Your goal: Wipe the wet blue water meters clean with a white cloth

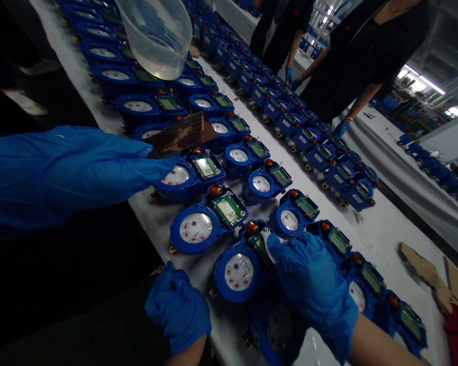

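My right hand point(309, 284), in a blue glove, presses its pinched fingertips against the display end of a blue water meter point(238, 272). A small white scrap point(267, 241), like tissue, shows at those fingertips. Beside the table's near edge, my left hand point(179, 307) is curled closed, also gloved; what it holds, if anything, is hidden. Another meter point(196, 227) with a lit display lies just beyond. From the left reaches a co-worker's gloved hand point(80, 173), with a brown cardboard piece point(183, 134) at its fingertips above the meters.
A clear plastic jug point(158, 38) hangs over the meters at the top. Rows of meters point(290, 124) run along the white table point(381, 234). Torn cardboard point(423, 269) lies at the right. Two people point(351, 66) stand across the table.
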Available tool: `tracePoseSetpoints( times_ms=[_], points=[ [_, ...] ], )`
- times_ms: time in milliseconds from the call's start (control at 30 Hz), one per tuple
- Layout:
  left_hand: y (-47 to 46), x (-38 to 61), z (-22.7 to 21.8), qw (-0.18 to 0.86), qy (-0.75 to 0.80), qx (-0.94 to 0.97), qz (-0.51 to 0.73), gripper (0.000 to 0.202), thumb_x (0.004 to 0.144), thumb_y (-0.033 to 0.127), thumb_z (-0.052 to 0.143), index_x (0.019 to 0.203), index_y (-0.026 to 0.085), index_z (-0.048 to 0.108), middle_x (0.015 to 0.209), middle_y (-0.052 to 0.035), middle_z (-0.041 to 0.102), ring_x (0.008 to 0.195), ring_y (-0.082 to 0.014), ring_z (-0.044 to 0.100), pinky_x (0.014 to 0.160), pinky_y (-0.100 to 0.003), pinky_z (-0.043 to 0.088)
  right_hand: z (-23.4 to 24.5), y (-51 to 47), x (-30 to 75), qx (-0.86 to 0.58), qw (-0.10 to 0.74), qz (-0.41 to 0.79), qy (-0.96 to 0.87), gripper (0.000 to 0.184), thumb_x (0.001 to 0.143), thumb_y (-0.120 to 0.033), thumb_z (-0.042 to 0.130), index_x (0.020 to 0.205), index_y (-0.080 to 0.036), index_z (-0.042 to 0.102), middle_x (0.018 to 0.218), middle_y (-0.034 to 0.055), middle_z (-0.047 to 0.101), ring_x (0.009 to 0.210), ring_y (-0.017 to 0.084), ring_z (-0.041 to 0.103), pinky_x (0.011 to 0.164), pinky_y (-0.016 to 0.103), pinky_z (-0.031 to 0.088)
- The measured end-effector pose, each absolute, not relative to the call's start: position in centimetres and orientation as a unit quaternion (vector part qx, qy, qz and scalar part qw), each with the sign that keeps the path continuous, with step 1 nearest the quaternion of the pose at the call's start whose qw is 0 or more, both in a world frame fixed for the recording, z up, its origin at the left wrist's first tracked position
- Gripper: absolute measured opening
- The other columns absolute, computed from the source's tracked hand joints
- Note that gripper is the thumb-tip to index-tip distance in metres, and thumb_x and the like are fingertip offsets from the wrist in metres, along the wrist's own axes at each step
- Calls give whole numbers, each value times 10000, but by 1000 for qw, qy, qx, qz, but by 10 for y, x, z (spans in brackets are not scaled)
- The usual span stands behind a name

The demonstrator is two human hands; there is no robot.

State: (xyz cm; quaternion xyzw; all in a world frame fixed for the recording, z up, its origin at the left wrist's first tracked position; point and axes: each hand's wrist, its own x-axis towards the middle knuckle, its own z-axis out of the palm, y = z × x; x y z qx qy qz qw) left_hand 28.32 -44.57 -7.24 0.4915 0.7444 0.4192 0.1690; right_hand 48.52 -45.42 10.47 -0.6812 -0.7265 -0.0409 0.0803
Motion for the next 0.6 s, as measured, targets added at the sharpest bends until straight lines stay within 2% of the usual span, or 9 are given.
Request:
tracePoseSetpoints(
  times_ms=[133, 300, 400, 500, 600],
  points=[
    [-446, 286, -74, 137, 739, 505, 424, 260, 904, 253, 453, 941, 103, 662, 829, -92, 617, 730, -202, 567, 700, -331, 450, 109, -453, 487, -680, 76, -47, -728, 175, 918, -209, 562, 959, -235, 729, 1015, 118, 746, 963, 283, 682, 878, 484, 564],
    [-447, 285, -72, 129, 744, 500, 424, 298, 910, 248, 460, 1003, 64, 676, 884, -133, 644, 772, -230, 593, 731, -359, 471, 114, -450, 486, -688, 109, -24, -717, 193, 924, -193, 538, 950, -220, 727, 1005, 124, 759, 973, 289, 689, 873, 485, 578],
    [-446, 283, -70, 135, 738, 510, 422, 253, 914, 231, 462, 945, 84, 665, 848, -107, 627, 746, -209, 582, 707, -340, 461, 110, -451, 487, -689, 131, -22, -713, 201, 930, -200, 535, 988, -241, 723, 1051, 102, 754, 1018, 279, 679, 922, 491, 562],
    [-444, 283, -70, 135, 733, 514, 424, 238, 915, 232, 450, 846, 100, 637, 808, -95, 606, 710, -195, 565, 682, -329, 450, 104, -453, 489, -679, 146, -32, -719, 218, 926, -203, 544, 1038, -270, 718, 997, 73, 758, 1013, 256, 679, 933, 462, 561],
    [-444, 284, -70, 131, 735, 513, 425, 250, 918, 233, 450, 927, 86, 653, 823, -98, 611, 718, -196, 563, 688, -329, 447, 101, -454, 490, -669, 144, -44, -728, 256, 915, -190, 557, 1096, -283, 711, 970, 70, 758, 1006, 255, 680, 921, 456, 564]
  ],
)
